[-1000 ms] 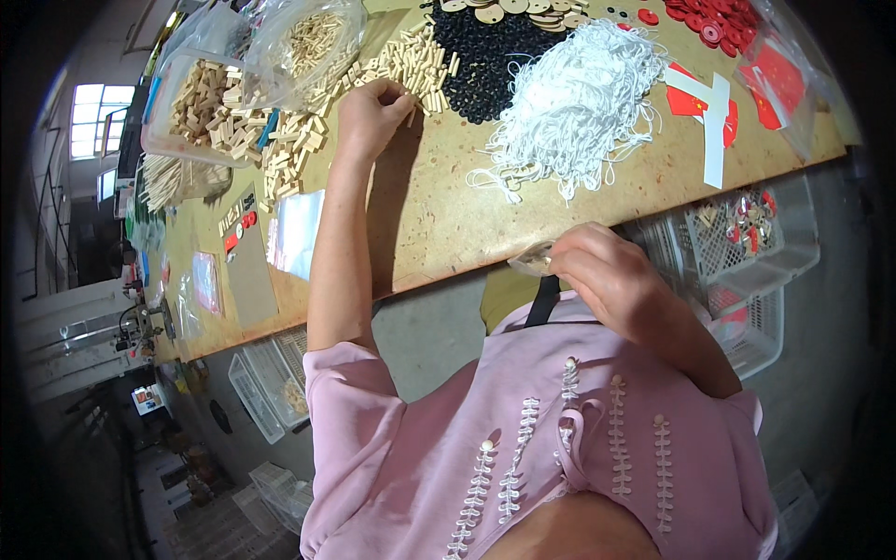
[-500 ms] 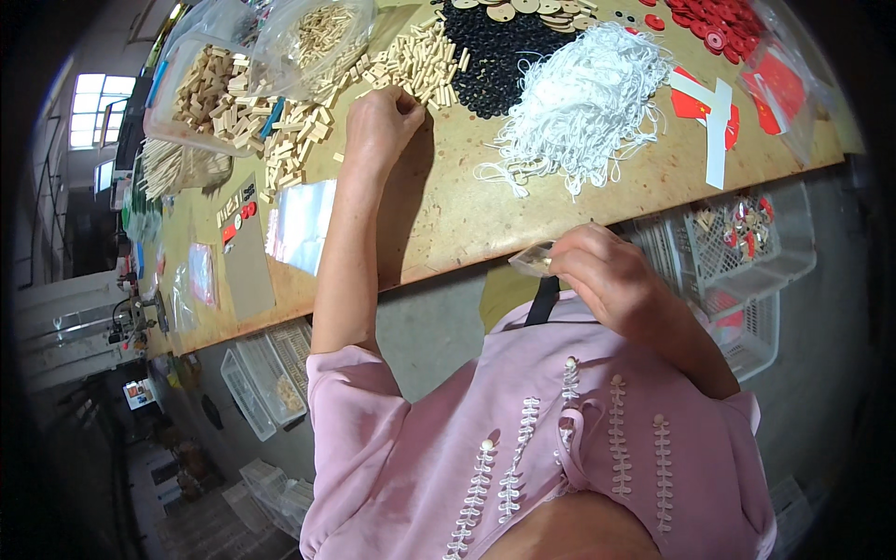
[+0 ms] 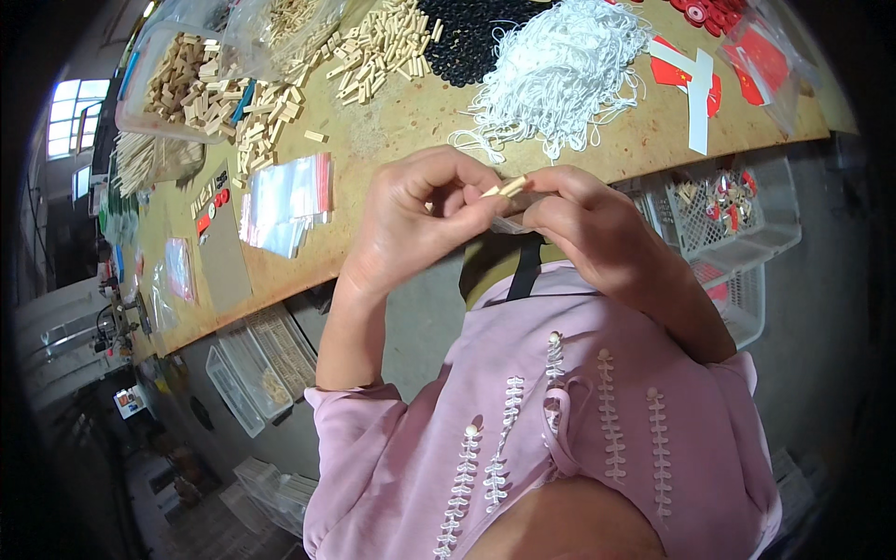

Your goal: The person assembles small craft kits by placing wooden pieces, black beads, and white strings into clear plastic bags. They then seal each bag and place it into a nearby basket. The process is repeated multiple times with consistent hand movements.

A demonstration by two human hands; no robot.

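Note:
My two hands meet just past the table's near edge. My left hand [image 3: 415,210] is closed in a pinch on a few short pale wooden pegs [image 3: 511,187]. The pegs lie at the mouth of a small clear plastic bag [image 3: 509,226], mostly hidden by fingers. Curled around that bag is my right hand [image 3: 593,219], its fingertips beside the pegs. Farther off lies a loose heap of wooden pegs [image 3: 383,47]. A pile of white cords [image 3: 560,79] sits beyond my right hand, with black ring-like pieces [image 3: 457,42] behind it.
Wooden blocks [image 3: 266,117] spill from a clear tub [image 3: 135,126] at the left. Flat clear bags [image 3: 285,201] lie nearer. White strips [image 3: 700,103] rest over red flags [image 3: 670,75] at the right. Plastic crates [image 3: 747,238] stand below the table's edge.
My left hand has come back from the wooden peg heap to my right hand, carrying a few pegs. The right hand has risen slightly with the bag. The view has shifted a little.

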